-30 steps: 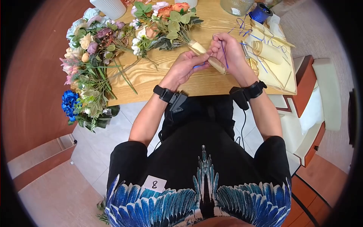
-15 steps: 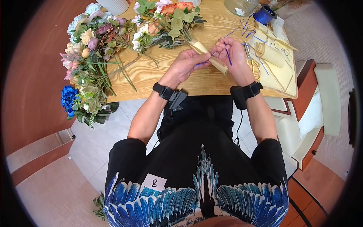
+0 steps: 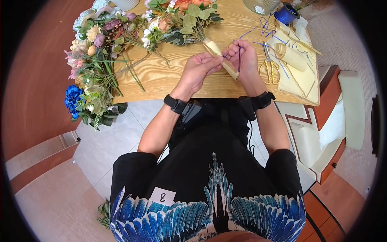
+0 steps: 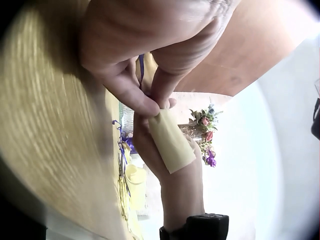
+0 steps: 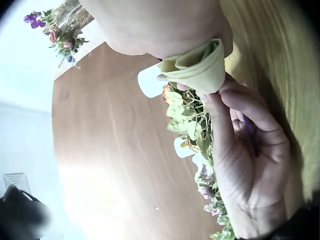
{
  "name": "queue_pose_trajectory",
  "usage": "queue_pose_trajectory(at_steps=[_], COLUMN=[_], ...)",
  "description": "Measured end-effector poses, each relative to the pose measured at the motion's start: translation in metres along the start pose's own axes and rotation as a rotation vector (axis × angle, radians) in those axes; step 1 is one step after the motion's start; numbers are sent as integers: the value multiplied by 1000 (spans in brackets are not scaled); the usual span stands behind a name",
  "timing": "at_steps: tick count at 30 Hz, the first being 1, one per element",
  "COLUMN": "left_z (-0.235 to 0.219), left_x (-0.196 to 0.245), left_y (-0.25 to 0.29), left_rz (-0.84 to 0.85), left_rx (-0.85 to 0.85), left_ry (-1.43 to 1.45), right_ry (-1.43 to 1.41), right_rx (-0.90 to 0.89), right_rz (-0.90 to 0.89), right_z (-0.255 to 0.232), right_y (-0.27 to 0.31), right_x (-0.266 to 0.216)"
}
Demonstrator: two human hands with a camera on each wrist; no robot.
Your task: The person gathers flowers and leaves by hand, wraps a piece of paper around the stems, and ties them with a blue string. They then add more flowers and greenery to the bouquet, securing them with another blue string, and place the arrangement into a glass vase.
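Observation:
A bouquet of artificial flowers (image 3: 189,22) lies on the wooden table, its stems wrapped in cream paper (image 3: 231,71). My left hand (image 3: 198,70) pinches this wrap around its middle between thumb and fingers, where a blue ribbon (image 3: 240,60) crosses it. Close by on the right, my right hand (image 3: 246,60) grips the ribbon with curled fingers, and a length hangs down over the palm. In the left wrist view the lower end of the paper wrap (image 4: 172,142) sticks out below the left fingertips. The right wrist view looks into the rolled paper end (image 5: 200,67).
Gold-handled scissors (image 3: 269,71) lie right of the right hand, beside a cream paper roll (image 3: 293,57) on flat sheets. Behind them stand a blue ribbon spool (image 3: 287,14) and a glass vase (image 3: 262,5). More artificial flowers (image 3: 94,48) cover the table's left side.
My right hand has shifted slightly and its wrist has moved left, so the scissors show more fully. The left hand keeps its pinch on the wrapped stems.

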State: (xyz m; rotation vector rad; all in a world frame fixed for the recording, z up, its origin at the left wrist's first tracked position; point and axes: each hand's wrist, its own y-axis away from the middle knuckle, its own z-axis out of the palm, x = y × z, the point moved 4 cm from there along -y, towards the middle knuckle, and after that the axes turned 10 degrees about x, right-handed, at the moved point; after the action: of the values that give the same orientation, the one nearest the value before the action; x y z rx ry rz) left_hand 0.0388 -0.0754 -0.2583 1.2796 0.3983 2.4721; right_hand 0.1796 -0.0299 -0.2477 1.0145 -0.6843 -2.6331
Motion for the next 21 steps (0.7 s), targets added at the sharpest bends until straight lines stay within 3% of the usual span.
queue_pose_trajectory(at_steps=[6, 13, 19, 21], left_z=[-16, -26, -27, -15], left_x=[3, -2, -2, 13], left_y=[-1, 7, 27, 42], left_rz=[-31, 13, 261, 419], left_rx=[27, 76, 215, 284], left_ry=[-345, -319, -539, -995], right_ry=[6, -15, 10, 115], right_rx=[36, -6, -37, -62], right_rz=[-8, -81, -183, -324], right_z=[-7, -5, -2, 2], right_y=[1, 5, 10, 17], right_x=[16, 30, 37, 34])
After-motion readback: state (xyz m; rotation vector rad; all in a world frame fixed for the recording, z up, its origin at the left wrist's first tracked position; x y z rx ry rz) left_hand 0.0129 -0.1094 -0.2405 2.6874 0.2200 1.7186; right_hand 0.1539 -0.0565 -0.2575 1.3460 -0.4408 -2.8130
